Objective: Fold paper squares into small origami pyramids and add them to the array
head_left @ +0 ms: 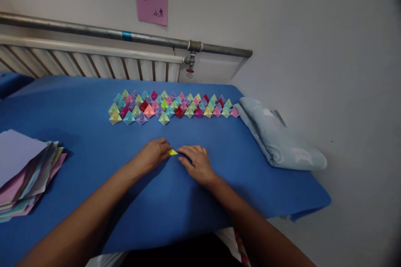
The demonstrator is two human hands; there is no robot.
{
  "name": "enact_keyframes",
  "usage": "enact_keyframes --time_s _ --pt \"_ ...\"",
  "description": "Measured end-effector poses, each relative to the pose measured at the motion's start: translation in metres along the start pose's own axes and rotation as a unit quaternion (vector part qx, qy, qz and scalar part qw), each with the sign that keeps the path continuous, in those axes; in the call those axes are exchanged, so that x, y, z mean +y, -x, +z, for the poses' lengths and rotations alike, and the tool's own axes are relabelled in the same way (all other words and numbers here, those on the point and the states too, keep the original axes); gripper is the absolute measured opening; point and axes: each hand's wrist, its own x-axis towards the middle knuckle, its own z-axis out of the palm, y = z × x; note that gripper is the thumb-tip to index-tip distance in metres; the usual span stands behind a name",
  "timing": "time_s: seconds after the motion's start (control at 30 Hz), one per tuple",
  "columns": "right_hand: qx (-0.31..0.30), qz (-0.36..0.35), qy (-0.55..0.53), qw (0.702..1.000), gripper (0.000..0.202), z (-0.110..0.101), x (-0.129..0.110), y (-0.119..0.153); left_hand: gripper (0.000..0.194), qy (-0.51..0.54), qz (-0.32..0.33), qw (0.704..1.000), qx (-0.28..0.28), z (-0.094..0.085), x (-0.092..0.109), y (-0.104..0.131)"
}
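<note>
A small folded piece of yellow paper (173, 152) comes to a point above the blue table cover. My left hand (153, 154) grips its left end, the fingers closed and covering part of it. On the other side, my right hand (197, 162) is at the paper's pointed tip, fingers stretched out and thumb apart from them. Whether that hand touches the tip is hard to make out. Beyond both hands, many-coloured folded paper pieces (163, 118) stand in rows.
A stack of coloured paper sheets (21, 154) lies at the left on the blue cover (84, 146). A folded light-blue blanket (275, 137) lies at the right. Behind are a radiator (115, 66), a metal pipe (94, 30) and a pink note (151, 0) on the wall.
</note>
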Motion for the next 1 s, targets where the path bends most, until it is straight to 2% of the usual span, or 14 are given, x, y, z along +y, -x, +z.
enact_keyframes --time_s 0.07,0.17,0.33,0.43,0.57,0.67,0.77,0.83,1.0 --pt "0.042 0.051 -0.101 0.993 0.019 0.002 0.005 -0.014 0.016 0.021 0.011 1.0 -0.009 -0.003 -0.005 0.0" --pt "0.082 0.096 -0.243 0.962 0.013 0.011 0.011 -0.044 0.016 0.05 0.023 0.998 -0.018 -0.007 -0.011 0.001" --pt "0.124 0.136 -0.313 0.932 0.023 0.025 0.012 -0.081 0.023 0.058 0.029 0.998 0.008 -0.002 -0.012 0.007" --pt "0.127 0.146 -0.345 0.919 0.021 0.024 0.014 -0.085 0.026 0.041 0.018 0.998 0.037 0.003 -0.01 0.01" --pt "0.117 0.151 -0.363 0.912 0.02 0.021 0.012 -0.082 0.022 -0.005 -0.059 0.995 0.077 0.005 -0.012 0.01" --pt "0.112 0.133 -0.359 0.917 0.02 0.022 0.003 -0.077 0.017 0.029 -0.123 0.985 0.121 0.001 -0.012 0.008" --pt "0.091 0.093 -0.321 0.938 0.023 0.027 -0.01 -0.069 0.016 0.085 -0.175 0.963 0.188 -0.003 -0.009 0.008" --pt "0.068 0.074 -0.272 0.957 0.025 0.03 -0.017 -0.064 0.015 0.105 -0.178 0.954 0.218 -0.003 -0.004 0.009" --pt "0.042 0.066 -0.186 0.979 0.023 0.031 -0.023 -0.06 0.016 0.148 -0.164 0.947 0.233 0.005 0.006 0.012"
